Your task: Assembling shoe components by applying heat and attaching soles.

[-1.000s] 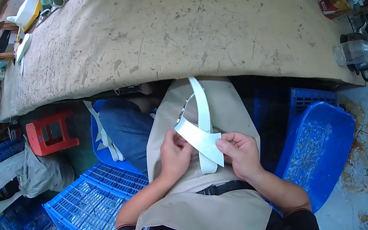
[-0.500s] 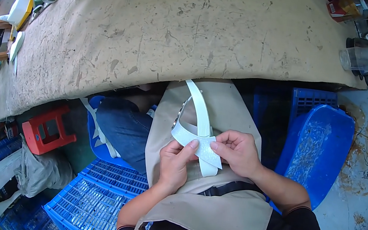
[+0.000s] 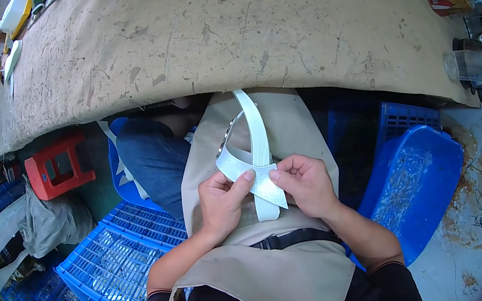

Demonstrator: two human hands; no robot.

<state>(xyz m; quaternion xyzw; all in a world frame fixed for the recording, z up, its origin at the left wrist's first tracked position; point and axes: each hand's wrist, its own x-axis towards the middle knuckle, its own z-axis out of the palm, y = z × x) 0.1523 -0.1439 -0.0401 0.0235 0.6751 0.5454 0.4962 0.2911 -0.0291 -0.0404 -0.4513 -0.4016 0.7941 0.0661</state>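
Over my lap I hold what looks like a white sandal (image 3: 255, 126), with a long, curved, ribbed pale strip and small dark studs along its left side. A wide glittery white strap (image 3: 263, 187) crosses it near its lower end. My left hand (image 3: 222, 204) pinches the strap's lower edge, thumb on top and fingers curled underneath. At the upper right end of the strap, my right hand (image 3: 304, 184) grips the corner between thumb and fingers. The fingers behind the strap are partly hidden.
A worn, paper-covered table (image 3: 228, 25) spans the far side. Blue crates (image 3: 115, 256) stand at my left, near a red stool (image 3: 60, 165). A blue tub (image 3: 414, 187) is at my right. A clear jug (image 3: 474, 66) sits beyond it. Another person's jeans-clad leg (image 3: 153, 160) is at left.
The whole view has shifted slightly, and both hands with the sandal appear a little farther left and up. Both hands keep their pinch on the strap.
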